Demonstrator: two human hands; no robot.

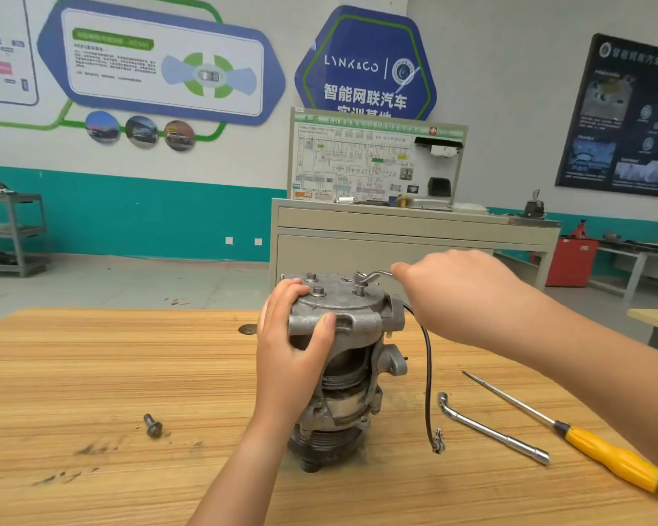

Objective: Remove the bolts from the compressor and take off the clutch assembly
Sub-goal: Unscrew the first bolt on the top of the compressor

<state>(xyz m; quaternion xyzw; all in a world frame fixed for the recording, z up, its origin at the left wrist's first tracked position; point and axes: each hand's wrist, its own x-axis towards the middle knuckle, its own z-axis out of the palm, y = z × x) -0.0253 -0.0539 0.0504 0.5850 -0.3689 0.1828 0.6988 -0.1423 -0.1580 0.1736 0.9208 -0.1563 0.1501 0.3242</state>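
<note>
A grey metal compressor (352, 358) stands upright on the wooden table (92, 373), pulley end down. My left hand (293, 336) grips its top housing from the left, thumb across the front lug. Two bolts (314, 284) stick up from the top plate near my fingers. My right hand (460, 294) holds the handle of a bent socket wrench (371, 277), whose head sits on a raised bolt at the right of the top plate. A loose bolt (152, 426) lies on the table to the left. A black cable with a connector (430, 381) hangs down the compressor's right side.
A second L-shaped socket wrench (490, 430) and a yellow-handled screwdriver (593, 446) lie on the table to the right. Beyond the table stand a beige cabinet with a wiring display board (377, 161), a grey shelf rack (16, 233) at left, and a red cabinet (570, 260).
</note>
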